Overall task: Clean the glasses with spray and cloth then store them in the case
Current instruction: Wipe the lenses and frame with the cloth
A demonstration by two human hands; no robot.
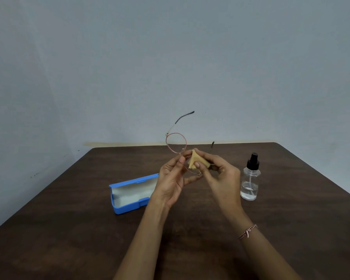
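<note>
Two hands hold pink, round-rimmed glasses (176,146) over the middle of the bench (69,219). Left hand (173,178) fingers (181,160) pinch the frame; right hand (220,174) fingers (197,164) pinch a yellow cloth (194,160) around one lens. Open blue case (129,194) at eight o'clock.

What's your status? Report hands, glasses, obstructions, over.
Left hand pinches thin pink wire-rimmed glasses at bridge; right hand pinches folded tan cloth over lower lens. Open blue plastic case left, clear black-capped spray bottle right, both apart. Nothing blocking.
</note>
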